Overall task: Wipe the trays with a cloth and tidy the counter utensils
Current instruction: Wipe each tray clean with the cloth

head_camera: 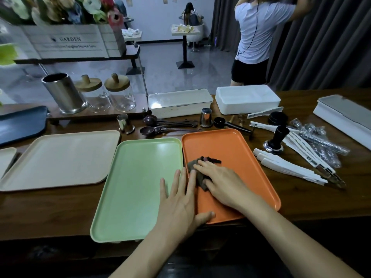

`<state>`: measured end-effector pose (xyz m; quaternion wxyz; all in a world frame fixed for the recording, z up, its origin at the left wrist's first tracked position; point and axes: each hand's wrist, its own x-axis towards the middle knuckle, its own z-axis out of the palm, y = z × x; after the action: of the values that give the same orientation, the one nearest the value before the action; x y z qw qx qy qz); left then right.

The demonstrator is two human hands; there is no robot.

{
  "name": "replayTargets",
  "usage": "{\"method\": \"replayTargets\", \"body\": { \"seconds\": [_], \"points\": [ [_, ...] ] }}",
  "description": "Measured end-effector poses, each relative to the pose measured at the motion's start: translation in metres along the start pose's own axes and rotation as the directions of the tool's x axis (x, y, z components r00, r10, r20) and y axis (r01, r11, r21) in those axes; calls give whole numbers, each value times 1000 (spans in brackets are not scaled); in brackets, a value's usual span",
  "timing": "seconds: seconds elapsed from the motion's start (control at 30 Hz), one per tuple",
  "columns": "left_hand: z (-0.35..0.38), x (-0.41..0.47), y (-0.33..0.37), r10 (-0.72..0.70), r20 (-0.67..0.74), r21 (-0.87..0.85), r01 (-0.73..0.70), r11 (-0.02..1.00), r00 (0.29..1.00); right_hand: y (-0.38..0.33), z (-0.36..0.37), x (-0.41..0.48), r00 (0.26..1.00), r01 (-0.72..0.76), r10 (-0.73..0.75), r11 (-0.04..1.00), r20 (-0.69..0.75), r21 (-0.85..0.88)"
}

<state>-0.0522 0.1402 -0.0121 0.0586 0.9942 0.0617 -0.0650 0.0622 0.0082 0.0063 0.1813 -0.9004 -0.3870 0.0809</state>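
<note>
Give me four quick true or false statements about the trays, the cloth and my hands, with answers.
1. The right hand presses the brown cloth on the orange tray. True.
2. The left hand holds a spoon. False: it lies flat across the green tray and orange tray edges, holding nothing.
3. The green tray lies between the beige tray and the orange tray. True.
4. The glass jars lack lids. False: both have wooden lids.

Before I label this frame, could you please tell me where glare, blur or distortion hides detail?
Head view: dim overall; glare on the white lidded box and a softer sheen on the green tray; flowers at top left soft; wide-angle lens bows the counter edges; cloth is sharp.
</note>
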Motion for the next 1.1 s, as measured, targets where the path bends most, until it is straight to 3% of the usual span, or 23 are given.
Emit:
{"method": "replayTargets", "body": {
  "seconds": [0.17,0.4,0.87,1.1],
  "points": [
    [-1,0,-3,-54,20,-6,54,999,998,2,-8,30,999,-36,37,999,26,-30],
    [-3,-4,-15,16,67,-39,-13,999,998,-2,-11,82,994,-110,111,992,4,-64],
    [-7,3,-17,117,55,16,-118,993,992,-27,-3,-69,990,-121,115,990,85,77],
    [-11,7,-18,169,98,91,-178,980,981,-27,-14,-100,945,-324,325,946,28,-11]
  ]
}}
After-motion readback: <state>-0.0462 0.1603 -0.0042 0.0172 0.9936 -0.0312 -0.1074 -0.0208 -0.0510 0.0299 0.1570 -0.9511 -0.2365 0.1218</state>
